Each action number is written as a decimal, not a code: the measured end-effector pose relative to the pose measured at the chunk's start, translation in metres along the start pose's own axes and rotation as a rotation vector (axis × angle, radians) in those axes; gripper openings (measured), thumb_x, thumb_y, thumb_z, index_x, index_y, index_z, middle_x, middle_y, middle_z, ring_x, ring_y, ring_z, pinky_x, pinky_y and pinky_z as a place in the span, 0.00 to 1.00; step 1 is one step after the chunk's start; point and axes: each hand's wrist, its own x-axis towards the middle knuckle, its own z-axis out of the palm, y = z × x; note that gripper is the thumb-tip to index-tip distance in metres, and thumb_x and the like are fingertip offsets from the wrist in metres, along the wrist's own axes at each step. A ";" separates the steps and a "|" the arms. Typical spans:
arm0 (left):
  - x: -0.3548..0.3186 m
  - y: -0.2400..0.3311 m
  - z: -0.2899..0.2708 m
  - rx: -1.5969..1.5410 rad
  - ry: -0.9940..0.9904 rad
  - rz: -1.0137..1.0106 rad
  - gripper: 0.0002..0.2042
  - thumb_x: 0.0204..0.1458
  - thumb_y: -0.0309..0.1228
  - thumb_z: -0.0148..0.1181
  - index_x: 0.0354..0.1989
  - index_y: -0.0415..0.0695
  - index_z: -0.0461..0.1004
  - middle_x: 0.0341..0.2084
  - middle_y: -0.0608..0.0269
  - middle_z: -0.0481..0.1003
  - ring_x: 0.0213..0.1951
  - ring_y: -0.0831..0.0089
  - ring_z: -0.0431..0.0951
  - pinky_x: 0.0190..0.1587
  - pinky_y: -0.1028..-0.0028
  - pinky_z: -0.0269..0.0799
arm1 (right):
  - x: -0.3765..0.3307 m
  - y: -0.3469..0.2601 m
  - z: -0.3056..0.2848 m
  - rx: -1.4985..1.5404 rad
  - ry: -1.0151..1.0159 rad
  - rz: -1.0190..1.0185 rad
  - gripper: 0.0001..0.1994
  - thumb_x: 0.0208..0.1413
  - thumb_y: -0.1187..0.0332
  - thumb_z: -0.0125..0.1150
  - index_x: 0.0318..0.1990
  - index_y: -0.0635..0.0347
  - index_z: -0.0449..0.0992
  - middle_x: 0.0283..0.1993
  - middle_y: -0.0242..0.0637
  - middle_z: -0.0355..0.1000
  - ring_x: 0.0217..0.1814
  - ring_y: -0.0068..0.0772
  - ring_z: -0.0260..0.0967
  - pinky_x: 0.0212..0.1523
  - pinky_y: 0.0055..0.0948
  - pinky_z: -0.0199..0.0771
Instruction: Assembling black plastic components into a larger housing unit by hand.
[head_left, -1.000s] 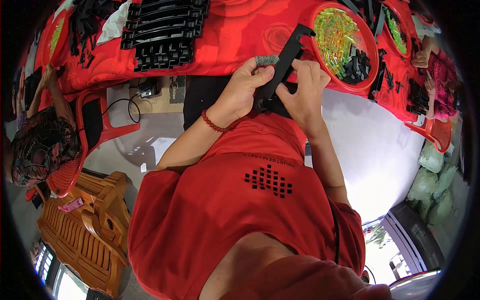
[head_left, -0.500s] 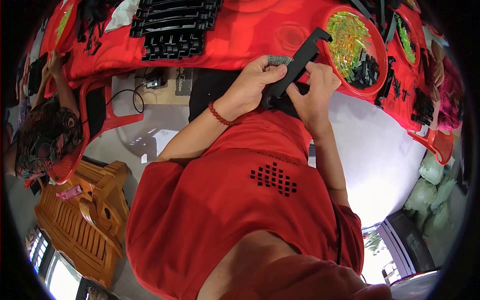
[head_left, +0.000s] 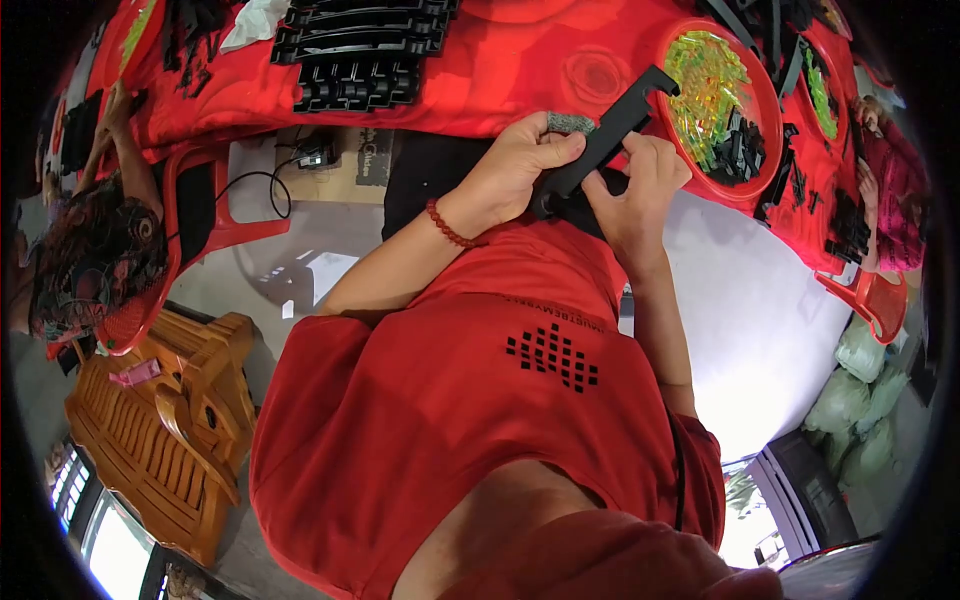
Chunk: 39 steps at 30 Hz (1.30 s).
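Above my lap, at the table's near edge, a long black plastic bracket with hooked ends is held at a slant, its far end up and to the right. My left hand grips it from the left side with the thumb along it; a grey wrap covers one finger. On the other side, my right hand has thumb and fingers bent in against the bracket's edge. Whether a small part sits between those fingertips is hidden. Just beyond is a red round tray holding yellow-green clear pieces and small black parts.
On the red tablecloth, several black brackets are stacked at the far left. Another person sits at left, and one more at right. A wooden bench stands lower left, with pale bags at right.
The view has shifted slightly. Both hands still hold the bracket, and my right fingers have moved a little along its edge.
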 end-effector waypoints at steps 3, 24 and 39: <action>0.001 -0.002 -0.004 0.040 -0.032 -0.004 0.13 0.61 0.29 0.61 0.52 0.37 0.73 0.43 0.62 0.77 0.44 0.76 0.78 0.49 0.75 0.75 | -0.001 0.001 0.000 -0.013 -0.003 0.003 0.25 0.36 0.71 0.73 0.46 0.61 0.72 0.41 0.37 0.70 0.47 0.37 0.65 0.52 0.37 0.52; -0.001 -0.002 -0.002 0.039 -0.030 -0.009 0.14 0.60 0.30 0.62 0.52 0.38 0.73 0.42 0.63 0.77 0.43 0.76 0.78 0.48 0.76 0.75 | -0.003 0.001 -0.001 0.001 -0.004 -0.004 0.24 0.38 0.70 0.72 0.46 0.62 0.72 0.41 0.38 0.70 0.46 0.38 0.65 0.51 0.38 0.52; -0.003 0.016 0.002 0.060 0.040 0.074 0.13 0.62 0.27 0.59 0.54 0.39 0.72 0.40 0.66 0.76 0.40 0.80 0.76 0.46 0.80 0.74 | 0.030 -0.006 -0.007 0.048 -0.216 -0.003 0.25 0.46 0.72 0.69 0.54 0.61 0.71 0.46 0.40 0.69 0.46 0.39 0.65 0.55 0.40 0.55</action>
